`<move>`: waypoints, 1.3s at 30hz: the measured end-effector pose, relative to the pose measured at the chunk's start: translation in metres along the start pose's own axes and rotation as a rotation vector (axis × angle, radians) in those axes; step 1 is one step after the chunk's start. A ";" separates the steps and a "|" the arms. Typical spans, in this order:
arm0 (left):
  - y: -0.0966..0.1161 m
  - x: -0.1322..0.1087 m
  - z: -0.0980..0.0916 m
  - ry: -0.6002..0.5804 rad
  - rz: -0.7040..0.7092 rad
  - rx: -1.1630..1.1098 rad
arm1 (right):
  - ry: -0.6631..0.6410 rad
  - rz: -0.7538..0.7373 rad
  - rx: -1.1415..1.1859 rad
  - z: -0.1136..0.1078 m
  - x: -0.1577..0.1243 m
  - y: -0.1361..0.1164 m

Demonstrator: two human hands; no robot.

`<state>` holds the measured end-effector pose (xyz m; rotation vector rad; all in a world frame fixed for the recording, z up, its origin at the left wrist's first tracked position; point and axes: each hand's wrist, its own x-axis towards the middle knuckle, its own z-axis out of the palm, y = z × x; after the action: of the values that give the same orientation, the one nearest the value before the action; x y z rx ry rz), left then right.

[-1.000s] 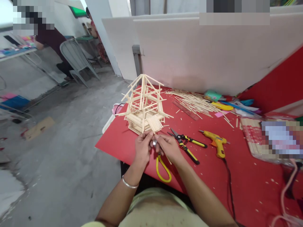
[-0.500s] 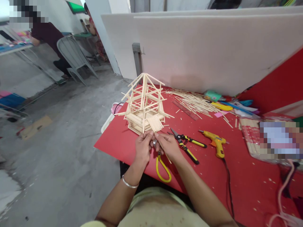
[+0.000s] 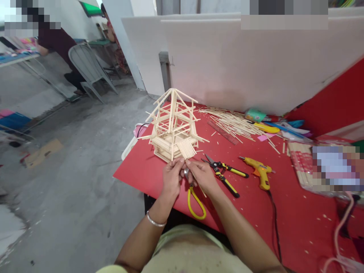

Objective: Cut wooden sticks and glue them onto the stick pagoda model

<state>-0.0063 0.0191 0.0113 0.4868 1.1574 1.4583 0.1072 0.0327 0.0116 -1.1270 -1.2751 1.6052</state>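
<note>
In the head view, a tiered model house (image 3: 173, 127) of thin wooden sticks stands on the red tabletop, with a slatted panel (image 3: 187, 148) at its near side. Just in front of the panel, my left hand (image 3: 171, 175) is closed, thumb and fingers pinched; what lies between them is hidden. My right hand (image 3: 202, 175) touches it, closed on a thin wooden stick (image 3: 203, 192) whose end sticks out below the palm. A yellow loop handle (image 3: 196, 206) shows beneath my hands; whether a hand grips that tool I cannot tell.
Black-and-yellow snips (image 3: 224, 175) and a yellow glue gun (image 3: 260, 170) with its cord lie to the right. Behind them are a pile of loose sticks (image 3: 231, 123) and a ruler (image 3: 223, 132). A white board (image 3: 227, 64) stands behind the table. Another person sits far left near a chair (image 3: 88, 66).
</note>
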 end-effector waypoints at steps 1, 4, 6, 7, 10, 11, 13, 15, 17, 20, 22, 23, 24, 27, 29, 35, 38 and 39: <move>0.000 0.000 0.000 -0.001 0.000 -0.002 | -0.003 0.000 -0.001 0.000 0.000 0.000; 0.000 0.000 0.000 0.003 -0.001 -0.013 | -0.009 -0.005 -0.005 0.000 -0.001 0.000; -0.001 0.000 0.000 0.005 -0.002 -0.019 | -0.006 -0.008 -0.004 0.001 -0.001 -0.001; -0.001 0.000 0.000 0.005 0.000 -0.021 | -0.006 -0.009 -0.004 0.001 -0.001 -0.001; -0.002 0.000 -0.001 0.005 0.005 -0.022 | -0.004 -0.007 -0.012 0.001 -0.002 -0.001; -0.002 0.000 -0.001 0.009 0.004 -0.023 | -0.004 -0.006 -0.015 0.001 -0.002 -0.001; -0.001 0.000 -0.001 0.016 0.001 -0.021 | -0.004 -0.005 -0.018 0.001 -0.002 -0.001; -0.001 -0.001 -0.001 0.018 0.000 -0.015 | -0.005 -0.010 -0.016 0.001 -0.002 -0.001; -0.002 0.000 -0.001 0.018 0.007 -0.010 | -0.004 -0.018 -0.015 0.002 -0.002 0.000; -0.005 0.002 -0.002 0.024 0.014 0.002 | 0.001 -0.021 -0.016 0.002 -0.002 0.001; -0.007 0.003 -0.004 0.026 0.033 0.037 | 0.008 -0.014 -0.013 0.002 -0.002 0.002; -0.008 0.002 -0.006 0.031 0.067 0.079 | 0.013 -0.007 -0.010 0.003 -0.002 0.002; -0.008 0.001 -0.008 0.043 0.129 0.140 | 0.021 0.002 -0.008 0.003 -0.002 0.002; -0.004 -0.003 -0.016 0.144 0.480 0.403 | 0.038 0.037 0.002 0.004 -0.003 0.002; 0.003 -0.003 -0.023 0.224 0.736 0.546 | 0.043 0.052 0.009 0.005 -0.004 0.001; 0.031 0.016 -0.033 0.068 0.876 0.633 | 0.066 0.068 -0.010 0.005 -0.006 -0.001; 0.045 0.028 -0.036 -0.116 0.729 0.592 | 0.068 0.074 -0.031 0.004 -0.006 -0.002; 0.049 0.032 -0.037 -0.158 0.677 0.572 | 0.067 0.077 -0.034 0.004 -0.007 -0.002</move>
<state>-0.0700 0.0412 0.0271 1.4766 1.3446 1.5853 0.1054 0.0257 0.0150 -1.2542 -1.2336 1.5932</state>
